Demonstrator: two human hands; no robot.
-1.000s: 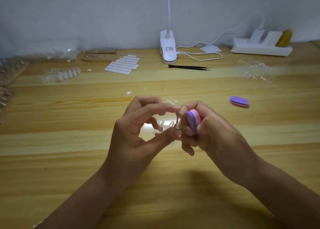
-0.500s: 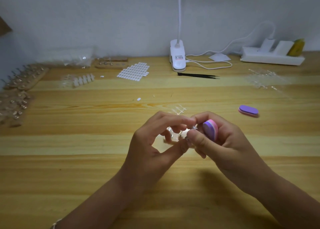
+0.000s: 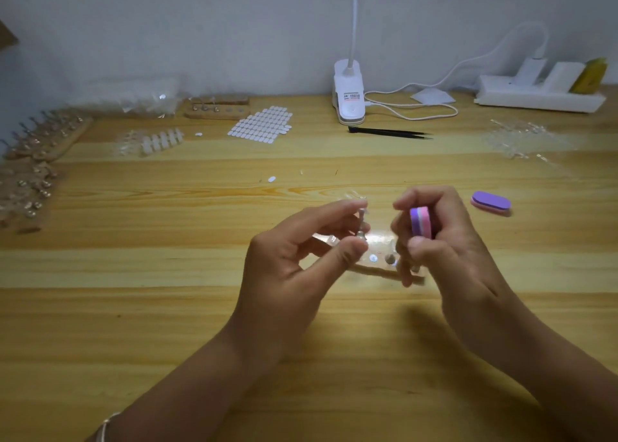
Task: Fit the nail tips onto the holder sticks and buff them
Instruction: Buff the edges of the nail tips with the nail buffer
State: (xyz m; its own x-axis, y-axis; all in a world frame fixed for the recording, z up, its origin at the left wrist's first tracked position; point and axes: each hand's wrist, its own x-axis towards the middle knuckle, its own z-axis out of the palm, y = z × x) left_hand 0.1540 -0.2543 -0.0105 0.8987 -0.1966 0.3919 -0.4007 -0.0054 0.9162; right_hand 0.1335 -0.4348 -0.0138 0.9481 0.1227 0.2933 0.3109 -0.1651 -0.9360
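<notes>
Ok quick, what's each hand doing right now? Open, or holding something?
Left hand: pinching a holder stick between thumb and fingertip.
Right hand: gripping the pink and purple buffer block.

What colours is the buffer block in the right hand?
Purple, white and pink layers on the buffer block, head view.

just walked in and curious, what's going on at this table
A person works at a wooden table. The left hand pinches a small holder stick between thumb and forefinger, seemingly with a clear nail tip on top. The right hand grips a purple and pink buffer block. Block and stick are apart, not touching. A second buffer lies on the table further right.
</notes>
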